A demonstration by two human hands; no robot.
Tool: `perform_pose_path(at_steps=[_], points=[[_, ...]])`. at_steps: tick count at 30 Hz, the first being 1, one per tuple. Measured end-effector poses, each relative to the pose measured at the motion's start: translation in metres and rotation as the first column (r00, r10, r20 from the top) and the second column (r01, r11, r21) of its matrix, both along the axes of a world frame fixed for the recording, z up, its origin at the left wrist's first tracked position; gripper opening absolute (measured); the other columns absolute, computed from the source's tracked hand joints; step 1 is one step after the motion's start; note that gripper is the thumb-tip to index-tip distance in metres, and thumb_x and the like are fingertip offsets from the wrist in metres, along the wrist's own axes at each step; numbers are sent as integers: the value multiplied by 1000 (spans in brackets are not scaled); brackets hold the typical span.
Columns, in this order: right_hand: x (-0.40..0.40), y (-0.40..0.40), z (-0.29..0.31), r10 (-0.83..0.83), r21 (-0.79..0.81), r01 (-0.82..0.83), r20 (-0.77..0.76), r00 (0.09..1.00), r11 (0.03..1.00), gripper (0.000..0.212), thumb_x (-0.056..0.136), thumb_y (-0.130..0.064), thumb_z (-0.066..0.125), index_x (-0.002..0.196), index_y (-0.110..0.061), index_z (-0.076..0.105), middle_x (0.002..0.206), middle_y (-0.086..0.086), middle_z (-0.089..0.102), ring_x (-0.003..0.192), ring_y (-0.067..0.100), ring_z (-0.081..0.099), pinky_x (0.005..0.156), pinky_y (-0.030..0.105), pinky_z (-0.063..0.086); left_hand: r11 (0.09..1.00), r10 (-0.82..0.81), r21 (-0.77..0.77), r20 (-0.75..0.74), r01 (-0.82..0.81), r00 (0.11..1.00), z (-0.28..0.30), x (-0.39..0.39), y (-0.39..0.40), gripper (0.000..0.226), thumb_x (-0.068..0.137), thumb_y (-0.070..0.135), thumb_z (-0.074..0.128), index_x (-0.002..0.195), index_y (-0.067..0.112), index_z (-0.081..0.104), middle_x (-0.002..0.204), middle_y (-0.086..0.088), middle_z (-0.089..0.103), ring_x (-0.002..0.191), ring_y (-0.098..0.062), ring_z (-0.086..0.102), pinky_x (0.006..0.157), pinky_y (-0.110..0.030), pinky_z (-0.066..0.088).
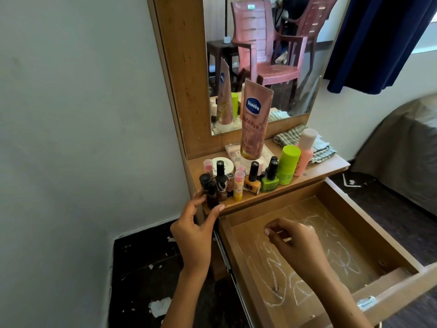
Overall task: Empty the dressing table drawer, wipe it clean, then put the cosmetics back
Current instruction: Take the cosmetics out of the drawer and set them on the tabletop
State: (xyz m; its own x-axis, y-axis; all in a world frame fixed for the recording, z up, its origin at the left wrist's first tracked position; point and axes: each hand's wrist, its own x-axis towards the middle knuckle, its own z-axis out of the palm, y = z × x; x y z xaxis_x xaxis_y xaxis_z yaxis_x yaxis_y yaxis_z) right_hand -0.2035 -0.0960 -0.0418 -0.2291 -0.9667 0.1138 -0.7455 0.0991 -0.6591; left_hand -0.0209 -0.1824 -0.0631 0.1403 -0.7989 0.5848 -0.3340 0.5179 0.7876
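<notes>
The drawer [331, 245] stands pulled out at the 5 o'clock side of the view, its wooden floor bare of cosmetics and marked with white chalky scribbles. Above it, toward 12 o'clock, the dressing table shelf [314, 172] carries the cosmetics: a tall Vaseline tube [255, 121] upright at the back, a lime green bottle [288, 164] and a peach bottle [306, 150] at its 3 o'clock, a green nail polish [270, 178] and an orange nail polish [252, 179] in front, and a cluster of small dark bottles at the 9 o'clock end. A striped cloth [319, 147] lies folded behind the peach bottle. The left hand [196, 233] reaches the shelf's front corner, its thumb and fingers pinching a small dark bottle [212, 194] that stands on the edge. The right hand [293, 240] hovers over the drawer, fingers loosely curled with the tips drawn together, holding nothing that can be seen
</notes>
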Motion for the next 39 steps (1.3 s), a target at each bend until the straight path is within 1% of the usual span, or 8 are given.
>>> perform_pose_path(at_steps=[4, 9, 18, 24, 29, 34, 37, 39], points=[[10, -7, 16, 48, -95, -48, -9, 999, 994, 4, 88, -29, 66, 90, -26, 68, 80, -19, 67, 75, -4, 64, 67, 20, 56, 999, 32, 11, -8, -32, 999, -2, 0, 3, 33, 74, 23, 79, 103, 13, 68, 76, 23, 63, 69, 17, 49, 55, -17, 48], [28, -34, 46, 8, -267, -3, 21, 1000, 964, 6, 82, -32, 72, 85, -28, 69, 69, -23, 61, 69, -9, 61, 61, 2, 45, 1000, 14, 14, -19, -14, 1000, 0, -1, 4, 33, 76, 17, 78, 105, 10, 67, 86, 42, 56, 81, 21, 56, 68, -2, 44], [42, -58, 36, -94, -298, 95, 20, 995, 950, 13, 83, -26, 73, 92, -17, 75, 82, -6, 73, 70, 2, 65, 64, 15, 51, 999, 38, 30, -22, -37, 999, 5, -4, 7, 35, 76, 18, 77, 107, 9, 65, 106, 30, 56, 99, 20, 54, 80, -2, 42], [36, -45, 38, -81, -284, 81, 12, 997, 956, 8, 80, -26, 76, 87, -21, 75, 75, -12, 71, 66, -4, 63, 64, 10, 48, 990, 128, -63, 22, -126, 992, 9, -11, 32, 36, 78, 16, 76, 110, 8, 60, 124, -12, 53, 121, -13, 46, 100, -15, 37], [0, -10, 37, -99, -161, 95, -20, 995, 982, 9, 79, -31, 75, 85, -24, 73, 73, -14, 70, 65, -2, 65, 62, 24, 57, 987, -63, -135, 160, 85, 985, 11, -32, 59, 18, 90, 24, 62, 104, 12, 64, 113, -2, 57, 111, -6, 48, 93, -20, 40], [-72, 2, 41, -268, -182, 244, -115, 957, 953, 10, 82, -15, 72, 93, -15, 73, 85, -1, 72, 76, 11, 67, 72, 36, 58, 904, -381, 52, 546, 424, 746, 10, -72, 61, 38, 98, 41, 43, 124, 20, 59, 142, 2, 46, 137, -9, 30, 113, -31, 25], [-108, -21, 41, -307, -235, 258, -205, 929, 937, 14, 87, -11, 63, 99, -12, 71, 97, 7, 71, 88, 23, 67, 78, 41, 55, 875, -430, 181, 717, 449, 548, 10, -102, 49, 65, 96, 59, 19, 148, 19, 23, 157, 1, 1, 143, -8, -13, 115, -29, -9], [-125, -43, 39, -286, -256, 223, -245, 926, 941, 24, 90, -8, 57, 111, -11, 67, 116, 9, 67, 106, 28, 62, 91, 42, 50, 879, -406, 200, 792, 433, 456, 10, -121, 37, 71, 95, 62, 12, 149, 17, 3, 156, -1, -15, 141, -9, -23, 112, -30, -17]])
